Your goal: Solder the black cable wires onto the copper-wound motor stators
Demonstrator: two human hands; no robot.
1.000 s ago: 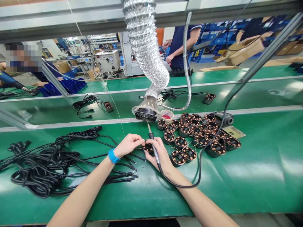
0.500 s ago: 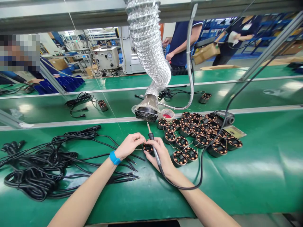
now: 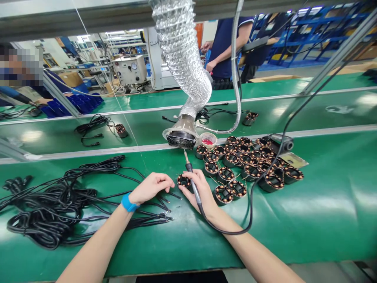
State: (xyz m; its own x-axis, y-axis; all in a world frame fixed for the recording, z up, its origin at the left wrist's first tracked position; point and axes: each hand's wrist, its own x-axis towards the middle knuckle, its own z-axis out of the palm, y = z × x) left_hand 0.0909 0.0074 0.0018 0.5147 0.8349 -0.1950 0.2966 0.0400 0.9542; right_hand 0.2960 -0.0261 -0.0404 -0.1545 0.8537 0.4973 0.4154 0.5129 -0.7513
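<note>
In the head view, my right hand (image 3: 202, 192) holds a soldering iron (image 3: 193, 182) with its tip pointing away from me, toward the fan. The thumb and fingertips of that hand also grip a small round motor stator (image 3: 183, 181) with copper windings, which rests on the green mat. My left hand (image 3: 151, 187), with a blue band at the wrist, is just left of the stator and apart from it. Its fingers are curled together; anything between them is too small to make out. Black cables (image 3: 159, 218) with stripped ends lie below and beside it.
Several stators (image 3: 235, 165) are grouped at the right, near a small cup with red contents (image 3: 207, 140). A fume extractor fan (image 3: 182, 139) hangs ahead on a foil duct (image 3: 182, 55). Coiled black cables (image 3: 50, 212) lie at left. Co-workers stand beyond the bench.
My left hand has drawn back leftward from the stator. My right hand keeps the soldering iron and the stator in nearly the same place. The view has shifted slightly.
</note>
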